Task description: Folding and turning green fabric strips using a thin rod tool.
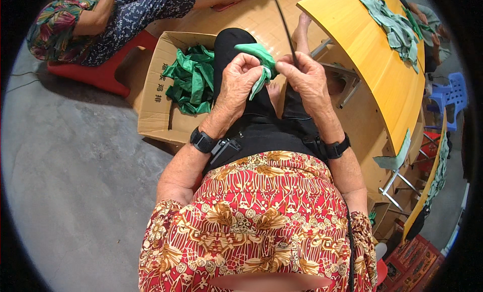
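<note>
Above my lap, a small piece of green cloth (257,52) is bunched between my two hands. My left hand (237,83) is closed on it, thumb against fingers, and a paler flap hangs below the fingertips. My right hand (308,80) pinches the cloth's right edge between thumb and forefinger. A thin dark rod or cord (284,21) runs down from the top edge to the right hand's fingers; whether the hand grips it is unclear. Left of my knee, a cardboard box (153,98) holds a heap of shiny green cloth pieces (191,80).
A yellow table (352,35) stands at the right with pale green cloths (390,25) on it. Someone in patterned clothes (133,20) sits on a red chair (108,68) at the upper left. A blue plastic chair (450,98) is at the far right.
</note>
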Demonstrator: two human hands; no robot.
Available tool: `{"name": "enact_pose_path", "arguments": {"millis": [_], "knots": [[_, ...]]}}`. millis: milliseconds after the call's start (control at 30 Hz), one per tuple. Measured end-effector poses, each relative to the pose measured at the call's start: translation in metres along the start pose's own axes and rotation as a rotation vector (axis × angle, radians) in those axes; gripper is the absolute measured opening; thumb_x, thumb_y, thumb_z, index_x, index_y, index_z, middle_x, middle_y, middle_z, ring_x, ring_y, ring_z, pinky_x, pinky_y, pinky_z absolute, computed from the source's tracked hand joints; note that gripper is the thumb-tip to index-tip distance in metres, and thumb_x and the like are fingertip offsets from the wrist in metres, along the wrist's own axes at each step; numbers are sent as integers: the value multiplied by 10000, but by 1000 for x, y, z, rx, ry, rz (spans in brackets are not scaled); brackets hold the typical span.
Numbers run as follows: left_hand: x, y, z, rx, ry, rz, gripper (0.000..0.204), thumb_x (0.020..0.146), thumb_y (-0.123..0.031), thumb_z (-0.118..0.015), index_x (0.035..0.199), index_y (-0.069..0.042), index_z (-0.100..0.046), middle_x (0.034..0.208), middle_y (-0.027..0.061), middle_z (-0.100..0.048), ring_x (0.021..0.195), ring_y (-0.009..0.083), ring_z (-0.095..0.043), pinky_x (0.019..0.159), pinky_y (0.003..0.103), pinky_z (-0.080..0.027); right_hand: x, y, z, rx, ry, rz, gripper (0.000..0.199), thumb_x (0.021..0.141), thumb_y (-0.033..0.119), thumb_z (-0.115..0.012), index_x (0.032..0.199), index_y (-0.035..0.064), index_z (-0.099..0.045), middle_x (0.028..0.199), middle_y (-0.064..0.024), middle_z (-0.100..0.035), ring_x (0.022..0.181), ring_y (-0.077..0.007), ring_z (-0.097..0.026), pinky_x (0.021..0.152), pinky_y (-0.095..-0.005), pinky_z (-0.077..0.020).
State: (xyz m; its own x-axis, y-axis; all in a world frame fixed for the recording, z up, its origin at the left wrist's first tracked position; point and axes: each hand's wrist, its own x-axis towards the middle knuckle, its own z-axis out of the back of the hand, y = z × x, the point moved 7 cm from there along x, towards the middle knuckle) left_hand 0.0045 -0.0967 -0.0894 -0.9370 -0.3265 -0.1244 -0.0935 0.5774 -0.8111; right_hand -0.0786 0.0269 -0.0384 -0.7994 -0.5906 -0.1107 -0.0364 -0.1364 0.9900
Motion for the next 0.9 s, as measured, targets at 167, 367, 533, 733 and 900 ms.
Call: {"name": "enact_pose_path", "arguments": {"millis": [167, 367, 533, 733, 900], "knots": [[-7, -29, -6, 297, -120, -301, 97, 820, 8, -625, 847, -34, -542, 767, -32, -547, 703, 28, -512, 628, 190, -443, -17, 31, -20, -210, 76, 174, 226, 800, 125, -737, 935, -19, -627, 787, 4, -597, 724, -34, -532, 645, -173, -448], [-13, -34, -15, 309, -39, -117, 138, 903, -115, -628, 1015, -44, -587, 920, -17, -615, 754, 29, -535, 670, 183, -458, -10, 17, -4, -42, 24, 118, 178, 813, 79, -699, 953, -12, -636, 799, 15, -608, 693, -24, -524, 602, -164, -432], [-13, -23, -14, 25, -120, -8, 205, 901, -172, -657, 1028, -43, -560, 888, -2, -615, 769, 50, -577, 678, 203, -493, -7, -4, 1, 190, 66, -76, 136, 831, 82, -674, 954, 25, -666, 781, 47, -612, 620, 2, -505, 530, -141, -396], [-14, 6, -16, -206, 57, 363, 248, 943, -309, -593, 1067, -94, -603, 981, -25, -637, 884, 87, -617, 765, 270, -532, -7, -4, -1, 160, 86, -46, 144, 842, 102, -671, 961, 21, -664, 782, 44, -607, 624, -7, -495, 548, -150, -391], [-9, -2, -10, -281, 52, 200, 236, 952, -258, -576, 1089, -67, -595, 993, 23, -660, 918, 110, -634, 810, 303, -539, -17, 22, -1, -27, 34, 79, 235, 881, 123, -627, 1074, -10, -648, 802, 12, -600, 704, -54, -530, 631, -203, -444]]}}
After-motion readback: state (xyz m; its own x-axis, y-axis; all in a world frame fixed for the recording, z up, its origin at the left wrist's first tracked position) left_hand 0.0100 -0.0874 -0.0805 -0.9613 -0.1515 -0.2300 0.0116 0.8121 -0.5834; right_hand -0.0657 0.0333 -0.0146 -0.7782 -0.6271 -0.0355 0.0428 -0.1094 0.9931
